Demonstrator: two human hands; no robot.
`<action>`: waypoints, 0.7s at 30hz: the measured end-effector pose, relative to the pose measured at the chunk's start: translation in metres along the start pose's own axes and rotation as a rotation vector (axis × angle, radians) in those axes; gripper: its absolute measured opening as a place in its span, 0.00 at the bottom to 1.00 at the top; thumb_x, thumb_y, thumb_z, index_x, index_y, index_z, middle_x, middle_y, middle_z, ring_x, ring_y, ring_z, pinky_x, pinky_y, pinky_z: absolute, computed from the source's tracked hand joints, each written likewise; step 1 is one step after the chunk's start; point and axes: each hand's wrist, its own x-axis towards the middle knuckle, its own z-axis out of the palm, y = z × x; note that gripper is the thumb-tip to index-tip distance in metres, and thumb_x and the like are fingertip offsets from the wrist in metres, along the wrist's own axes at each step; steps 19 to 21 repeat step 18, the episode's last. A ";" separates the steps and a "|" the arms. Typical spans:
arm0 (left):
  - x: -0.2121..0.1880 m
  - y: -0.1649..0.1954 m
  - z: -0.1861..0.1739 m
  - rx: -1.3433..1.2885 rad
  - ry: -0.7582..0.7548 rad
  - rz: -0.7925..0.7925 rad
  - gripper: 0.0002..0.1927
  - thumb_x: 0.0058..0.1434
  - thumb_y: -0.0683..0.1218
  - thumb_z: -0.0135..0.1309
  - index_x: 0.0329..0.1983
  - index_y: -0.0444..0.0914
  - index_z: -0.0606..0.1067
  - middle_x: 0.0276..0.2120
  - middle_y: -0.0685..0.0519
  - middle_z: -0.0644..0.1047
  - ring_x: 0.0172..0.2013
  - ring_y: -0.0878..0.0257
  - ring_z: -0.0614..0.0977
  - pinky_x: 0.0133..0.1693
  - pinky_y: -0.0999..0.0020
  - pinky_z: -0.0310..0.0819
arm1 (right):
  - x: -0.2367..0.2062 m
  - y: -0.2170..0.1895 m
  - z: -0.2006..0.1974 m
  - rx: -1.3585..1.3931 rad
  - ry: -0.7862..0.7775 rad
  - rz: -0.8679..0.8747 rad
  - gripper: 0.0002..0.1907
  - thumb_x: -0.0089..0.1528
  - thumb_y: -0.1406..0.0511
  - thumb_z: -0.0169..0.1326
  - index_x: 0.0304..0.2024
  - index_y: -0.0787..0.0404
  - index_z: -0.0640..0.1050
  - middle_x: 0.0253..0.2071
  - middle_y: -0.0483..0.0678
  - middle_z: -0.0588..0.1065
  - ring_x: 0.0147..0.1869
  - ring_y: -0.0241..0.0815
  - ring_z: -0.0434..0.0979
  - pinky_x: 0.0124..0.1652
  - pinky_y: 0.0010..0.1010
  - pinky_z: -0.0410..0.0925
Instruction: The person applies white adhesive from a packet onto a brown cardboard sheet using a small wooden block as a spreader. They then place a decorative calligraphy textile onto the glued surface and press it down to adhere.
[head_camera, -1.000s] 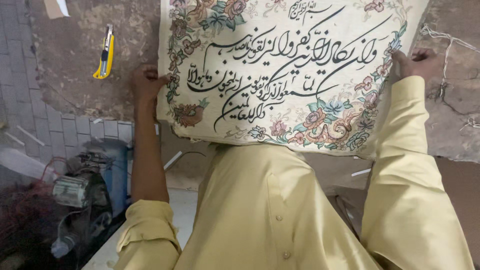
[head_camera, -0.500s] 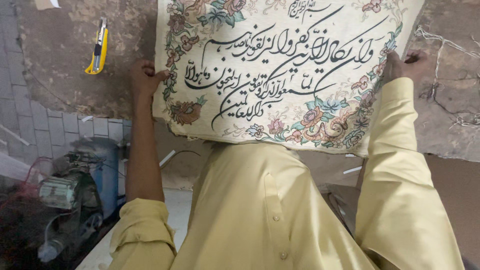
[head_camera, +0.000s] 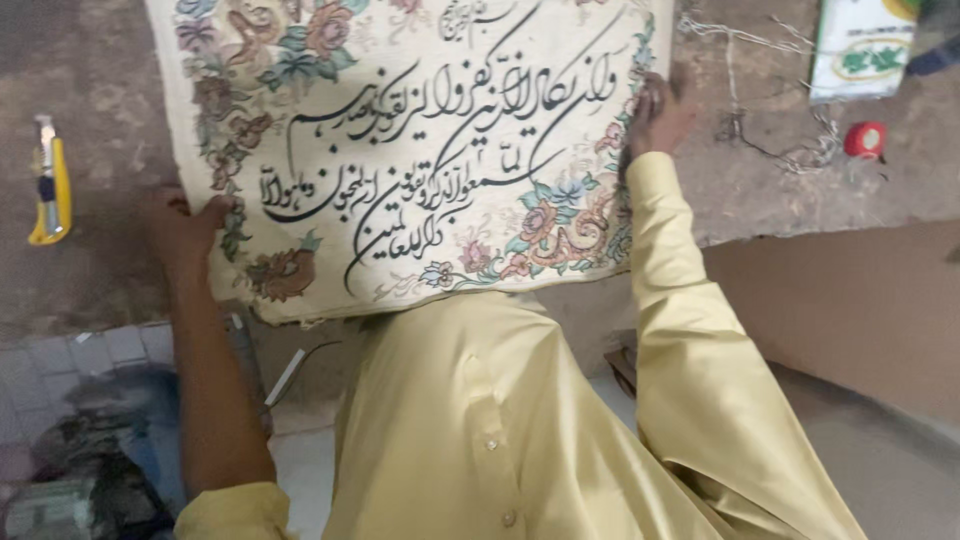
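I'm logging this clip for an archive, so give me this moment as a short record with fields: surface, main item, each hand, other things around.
surface: rough brown worktop
main item: cream cloth with dark script and a floral border, lying flat
left hand: left hand grips the cloth's left edge
right hand: right hand rests on the cloth's right edge
left of cloth: yellow utility knife
right of cloth: loose threads, small red object, white and green packet
clothing: pale yellow shirt
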 end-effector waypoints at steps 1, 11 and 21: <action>-0.001 0.000 0.004 -0.041 0.009 -0.021 0.15 0.56 0.42 0.73 0.40 0.34 0.78 0.34 0.53 0.81 0.32 0.66 0.81 0.34 0.69 0.74 | -0.009 -0.001 -0.001 -0.038 -0.054 -0.031 0.21 0.73 0.57 0.49 0.67 0.53 0.73 0.73 0.55 0.65 0.78 0.56 0.64 0.75 0.46 0.57; 0.016 -0.022 0.003 0.061 -0.049 0.091 0.15 0.55 0.40 0.73 0.40 0.36 0.77 0.36 0.49 0.80 0.34 0.62 0.79 0.36 0.64 0.72 | -0.059 0.004 0.017 -0.338 -0.370 -0.121 0.50 0.70 0.35 0.39 0.81 0.55 0.45 0.83 0.53 0.39 0.87 0.55 0.34 0.78 0.57 0.34; 0.014 -0.028 0.000 -0.024 0.096 0.067 0.20 0.52 0.41 0.77 0.34 0.34 0.73 0.30 0.51 0.75 0.32 0.64 0.76 0.33 0.66 0.71 | -0.068 0.020 0.032 -0.214 -0.323 -0.149 0.49 0.70 0.40 0.49 0.81 0.60 0.50 0.84 0.55 0.43 0.86 0.59 0.38 0.77 0.58 0.36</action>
